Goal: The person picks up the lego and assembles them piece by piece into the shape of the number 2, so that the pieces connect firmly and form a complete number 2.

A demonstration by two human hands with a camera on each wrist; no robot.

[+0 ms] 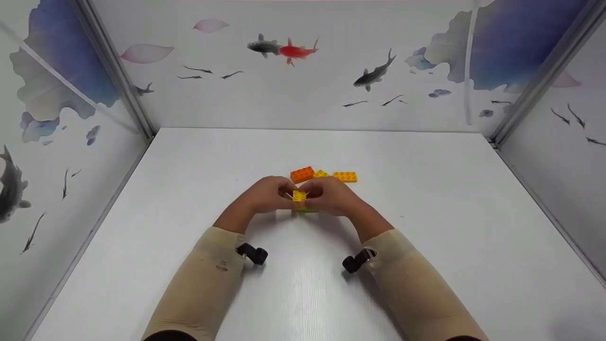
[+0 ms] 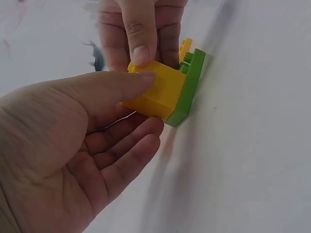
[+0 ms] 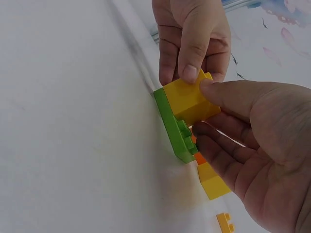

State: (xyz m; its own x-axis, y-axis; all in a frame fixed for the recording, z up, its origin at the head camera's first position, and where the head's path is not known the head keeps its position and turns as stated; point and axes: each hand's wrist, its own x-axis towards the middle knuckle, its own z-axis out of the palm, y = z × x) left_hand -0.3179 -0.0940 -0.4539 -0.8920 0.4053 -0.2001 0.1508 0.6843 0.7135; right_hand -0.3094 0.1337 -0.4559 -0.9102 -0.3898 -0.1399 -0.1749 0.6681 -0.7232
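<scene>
A yellow toy building brick (image 1: 299, 195) sits upright on a flatter green brick (image 2: 190, 90), between both hands. My left hand (image 1: 275, 193) pinches one side of the yellow brick, its thumb lying across the face in the left wrist view. From the other side my right hand (image 1: 332, 195) pinches the same brick, thumb near its top edge in the right wrist view. Studs of the green brick (image 3: 173, 128) show beside the yellow one, which covers only part of it. The green brick is low over the white table (image 1: 303, 284).
Just beyond the hands lie an orange brick (image 1: 302, 174), another yellow brick (image 1: 321, 174) partly hidden by the right hand, and an amber-yellow brick (image 1: 345, 177). White walls painted with fish (image 1: 297, 51) enclose the table at the back and sides.
</scene>
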